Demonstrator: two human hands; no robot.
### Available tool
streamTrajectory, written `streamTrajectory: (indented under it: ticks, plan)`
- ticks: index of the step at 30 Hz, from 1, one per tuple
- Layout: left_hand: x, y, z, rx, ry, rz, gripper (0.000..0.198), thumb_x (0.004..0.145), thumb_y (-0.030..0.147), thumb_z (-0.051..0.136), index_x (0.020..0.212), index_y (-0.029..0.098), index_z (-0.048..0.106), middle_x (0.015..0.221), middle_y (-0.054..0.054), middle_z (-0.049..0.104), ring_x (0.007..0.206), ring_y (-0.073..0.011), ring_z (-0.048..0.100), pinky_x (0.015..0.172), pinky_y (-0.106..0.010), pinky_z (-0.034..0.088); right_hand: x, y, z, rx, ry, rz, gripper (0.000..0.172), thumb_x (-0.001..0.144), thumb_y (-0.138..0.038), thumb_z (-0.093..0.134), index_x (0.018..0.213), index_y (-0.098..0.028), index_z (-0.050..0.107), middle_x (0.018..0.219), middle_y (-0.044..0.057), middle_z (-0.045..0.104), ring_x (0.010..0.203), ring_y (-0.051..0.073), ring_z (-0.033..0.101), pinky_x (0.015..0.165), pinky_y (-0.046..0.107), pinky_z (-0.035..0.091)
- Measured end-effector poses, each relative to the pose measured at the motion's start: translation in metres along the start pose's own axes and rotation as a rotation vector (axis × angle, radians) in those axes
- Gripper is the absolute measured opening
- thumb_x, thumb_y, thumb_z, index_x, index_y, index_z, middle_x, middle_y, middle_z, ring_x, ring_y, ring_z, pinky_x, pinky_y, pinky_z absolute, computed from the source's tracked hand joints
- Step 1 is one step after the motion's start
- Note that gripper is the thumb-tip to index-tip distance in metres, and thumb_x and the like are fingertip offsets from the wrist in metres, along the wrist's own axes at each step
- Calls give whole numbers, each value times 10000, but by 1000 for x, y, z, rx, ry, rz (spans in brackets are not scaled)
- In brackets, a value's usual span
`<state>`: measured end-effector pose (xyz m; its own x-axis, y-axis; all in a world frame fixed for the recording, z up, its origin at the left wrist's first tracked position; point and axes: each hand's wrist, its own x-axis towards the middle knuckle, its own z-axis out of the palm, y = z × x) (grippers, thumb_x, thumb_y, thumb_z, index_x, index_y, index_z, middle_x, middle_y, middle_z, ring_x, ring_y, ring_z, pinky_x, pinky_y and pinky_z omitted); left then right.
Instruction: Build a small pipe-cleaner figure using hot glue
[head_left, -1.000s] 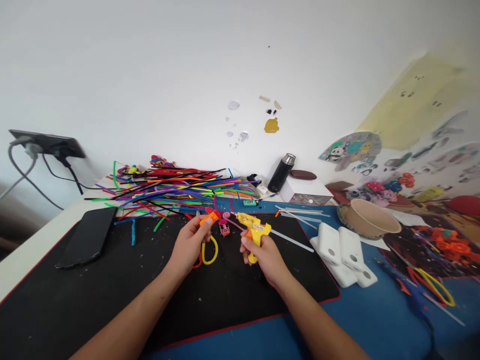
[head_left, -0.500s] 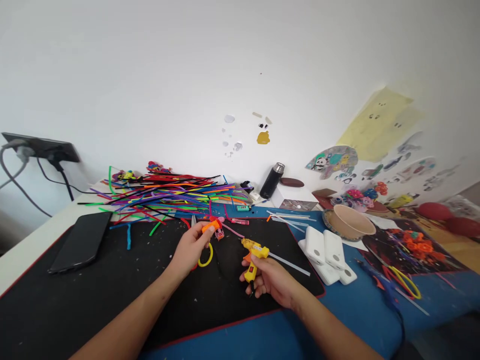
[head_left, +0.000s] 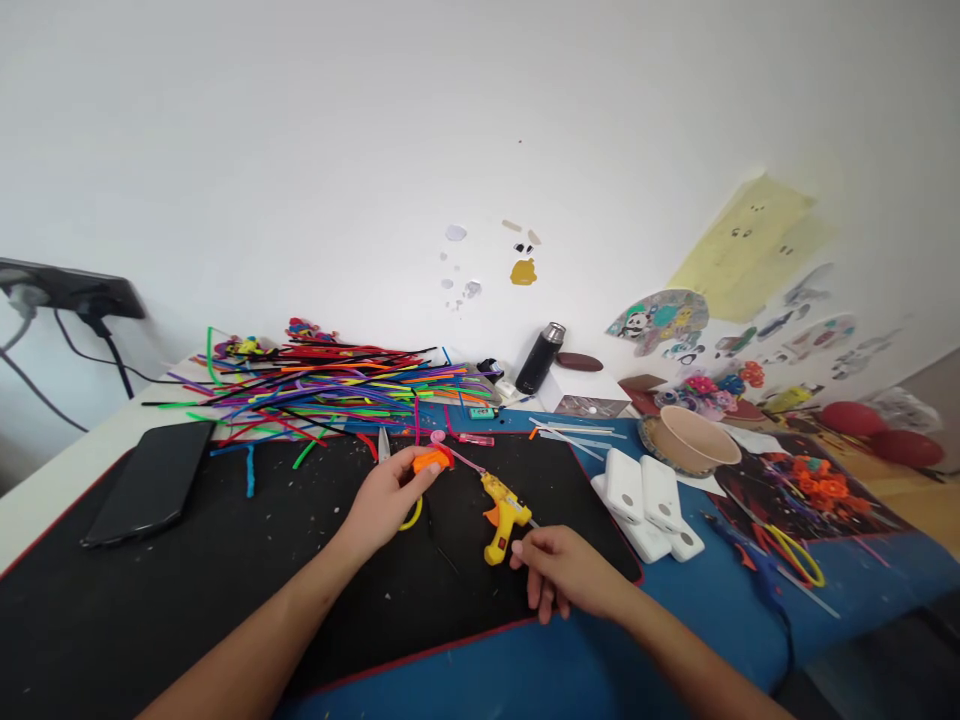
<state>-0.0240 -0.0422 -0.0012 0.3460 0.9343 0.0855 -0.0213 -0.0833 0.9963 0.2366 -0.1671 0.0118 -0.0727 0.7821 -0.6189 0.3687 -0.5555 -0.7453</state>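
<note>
My left hand [head_left: 390, 498] pinches a small orange and red fuzzy piece [head_left: 431, 460], apparently made of pipe cleaner, above the black mat. The yellow hot glue gun [head_left: 504, 515] rests on the mat, its nozzle toward the back and its trigger to the left. Just right of its handle is my right hand [head_left: 555, 570], empty, with loosely curled fingers apart from each other. The hand hides most of the glue stick at the gun's rear. Scissors with a yellow handle [head_left: 412, 515] lie partly under my left hand. A pink curl [head_left: 437, 437] sits behind the orange piece.
A heap of coloured pipe cleaners [head_left: 322, 385] lies along the wall. On the left is a black phone [head_left: 154, 480]. White box-shaped devices [head_left: 645, 500], a bowl [head_left: 697, 440] and a blue glue gun [head_left: 757, 570] stand or lie to the right. A black flask [head_left: 540, 360] is behind.
My right hand has let go of the yellow glue gun and drawn back to the right. The gun now rests on the mat. My left hand still holds the orange piece, slightly turned.
</note>
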Motion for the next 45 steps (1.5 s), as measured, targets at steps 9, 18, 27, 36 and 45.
streamTrajectory:
  ticks: [9,18,27,36,45]
  plan:
    - [-6,1,1,-17,-357,-88,385,923,550,634,1012,180,694,634,66,469,563,-124,392,565,-261,298,17,-56,16,10,212,-478,416,884,-523,710,1116,-178,689,694,-34,606,524,111,514,487,228,386]
    - [-7,4,-2,30,-490,-125,342,942,520,587,897,181,609,626,79,417,562,-118,336,552,-270,264,45,-85,34,-184,196,-619,267,928,-407,707,1097,-220,793,713,-30,606,614,120,469,572,247,353]
    - [-11,9,-2,-111,-578,-205,306,912,461,635,774,190,606,651,23,542,597,-141,472,610,-290,376,53,-79,30,-20,98,-522,359,914,-533,676,855,-179,695,594,-32,616,474,104,496,482,227,388]
    - [-12,3,-2,-526,-487,-335,301,886,441,735,874,144,688,630,0,538,577,-133,465,559,-276,372,74,-70,37,56,99,-524,482,956,-587,617,694,-183,616,581,-15,628,447,84,515,455,200,379]
    - [-8,2,0,-499,-347,-369,325,885,453,752,805,164,624,654,-3,589,574,-133,532,563,-267,378,90,-69,35,57,219,-518,497,966,-614,588,698,-196,604,493,-45,557,391,96,484,431,215,356]
